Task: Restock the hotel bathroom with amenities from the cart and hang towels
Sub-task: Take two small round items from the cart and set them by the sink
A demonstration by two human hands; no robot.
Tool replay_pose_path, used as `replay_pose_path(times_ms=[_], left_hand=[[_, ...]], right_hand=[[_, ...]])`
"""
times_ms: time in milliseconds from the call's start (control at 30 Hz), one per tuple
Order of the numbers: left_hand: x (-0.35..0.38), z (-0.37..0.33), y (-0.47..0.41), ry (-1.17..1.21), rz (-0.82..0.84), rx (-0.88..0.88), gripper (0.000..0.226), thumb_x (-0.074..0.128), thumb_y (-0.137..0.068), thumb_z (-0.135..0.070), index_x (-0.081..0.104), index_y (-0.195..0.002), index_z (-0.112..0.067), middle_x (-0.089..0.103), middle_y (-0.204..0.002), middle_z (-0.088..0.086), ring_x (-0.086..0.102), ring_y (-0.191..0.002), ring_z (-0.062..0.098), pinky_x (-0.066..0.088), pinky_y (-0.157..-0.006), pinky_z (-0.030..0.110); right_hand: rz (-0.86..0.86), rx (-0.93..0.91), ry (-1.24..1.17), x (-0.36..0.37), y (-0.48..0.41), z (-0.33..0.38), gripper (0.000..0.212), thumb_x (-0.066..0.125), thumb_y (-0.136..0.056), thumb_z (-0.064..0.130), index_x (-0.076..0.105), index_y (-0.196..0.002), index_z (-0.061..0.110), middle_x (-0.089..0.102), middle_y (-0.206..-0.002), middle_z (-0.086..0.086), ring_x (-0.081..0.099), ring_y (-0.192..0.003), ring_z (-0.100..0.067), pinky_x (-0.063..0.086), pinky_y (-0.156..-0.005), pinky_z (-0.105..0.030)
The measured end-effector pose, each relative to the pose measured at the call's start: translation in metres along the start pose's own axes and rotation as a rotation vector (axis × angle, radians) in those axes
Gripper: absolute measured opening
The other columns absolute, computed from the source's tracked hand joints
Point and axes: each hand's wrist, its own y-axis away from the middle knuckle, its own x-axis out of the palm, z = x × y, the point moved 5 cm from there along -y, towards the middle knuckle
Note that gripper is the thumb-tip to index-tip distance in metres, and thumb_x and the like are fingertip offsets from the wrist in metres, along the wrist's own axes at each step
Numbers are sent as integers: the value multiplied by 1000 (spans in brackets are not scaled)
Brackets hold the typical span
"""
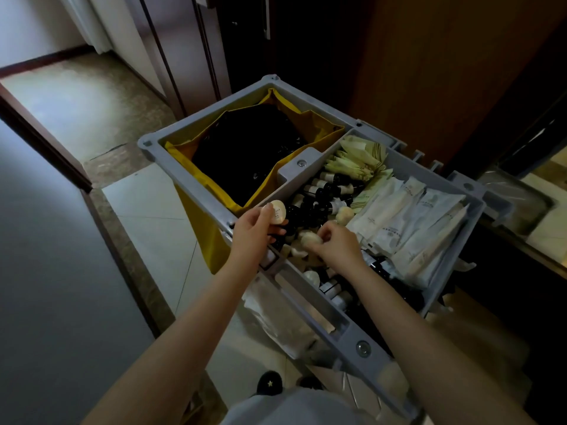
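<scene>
Reaching into the grey plastic cart tray (349, 332)
Left hand (254, 223) is pinching a round cream soap (277, 211) over its left edge; right hand (337, 243) is pinching a second soap (310, 239) amid small dark bottles (322, 191), beside white sachets (408, 219).

Logging grey cart (208, 110) on pale floor tiles (147, 216).
Noting yellow bag (319, 124) with black liner (245, 148) in far compartment; finding near tray packed with small dark bottles (325, 191), pale green packets (359, 157) behind, white sachets (408, 222) rightward, round cream soaps (345, 213) among bottles.
</scene>
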Motion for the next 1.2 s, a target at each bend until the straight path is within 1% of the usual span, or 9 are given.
replay_pose_path(times_ms=[100, 200, 333, 633, 800, 867, 967, 1067, 1200], left_hand=[[2, 0, -2, -18, 18, 12, 20, 43, -99, -28, 60, -101, -18, 71, -95, 10, 63, -72, 13, 45, -62, 23], [3, -1, -3, -28, 33, 20, 21, 44, -98, -29, 60, -105, -17, 71, -97, 10, 63, -74, 14, 46, -64, 24], [0, -4, -4, -52, 24, 47, 29, 46, -98, -29, 59, -115, -10, 70, -99, 10, 63, -75, 13, 46, -64, 23], [-43, -24, 13, -35, -59, 164, 17, 47, -97, -27, 61, -92, -21, 67, -83, 5, 59, -64, 9, 49, -60, 21], [-88, -18, 52, -20, -240, 187, 20, 44, -98, -26, 60, -92, -16, 60, -87, 12, 56, -77, 21, 48, -70, 30], [-106, -14, 78, 7, -343, 176, 20, 43, -98, -26, 59, -91, -18, 60, -89, 15, 56, -75, 19, 48, -68, 28], [-129, -3, 128, 58, -548, 124, 20, 43, -98, -25, 59, -88, -19, 62, -82, 6, 56, -66, 10, 48, -60, 20], [-148, 12, 186, 118, -734, 84, 17, 44, -98, -23, 58, -88, -21, 61, -81, 2, 57, -73, 15, 48, -69, 29], [-177, 34, 275, 144, -1011, 14, 16, 45, -97, -27, 57, -87, -27, 61, -87, 3, 59, -82, 16, 49, -74, 28]], right_hand=[[-14, 6, -188, -10, 0, 0, 26, 74, -78, 27, 50, -82, 21, 59, -83, 1, 57, -73, -13, 46, -59, -26], [-49, 9, -408, -22, 1, 3, 19, 73, -79, 19, 55, -85, 20, 60, -93, -1, 57, -79, -13, 47, -63, -23], [-37, -20, -668, -32, 6, 16, 10, 69, -84, 13, 65, -89, 21, 59, -84, 2, 54, -66, -5, 43, -55, -14], [138, -198, -598, -16, 16, 73, 10, 59, -92, 20, 68, -96, 23, 60, -66, 14, 47, -56, -5, 41, -54, -16], [376, -382, -505, 14, 38, 114, 11, 54, -95, 17, 64, -96, 20, 61, -81, 6, 54, -60, 6, 45, -58, -11], [493, -442, -446, 32, 52, 130, 12, 54, -95, 17, 62, -103, 15, 60, -80, 6, 55, -65, 4, 45, -60, -12], [653, -485, -410, 62, 79, 147, 10, 56, -93, 17, 62, -101, 14, 59, -74, 8, 54, -62, 2, 43, -57, -11], [839, -569, -351, 95, 116, 160, 9, 57, -93, 14, 64, -88, 17, 61, -60, 13, 53, -50, 5, 43, -52, -10], [1069, -599, -266, 146, 185, 169, 8, 58, -93, 21, 65, -94, 17, 62, -72, 8, 55, -61, -2, 45, -60, -17]])
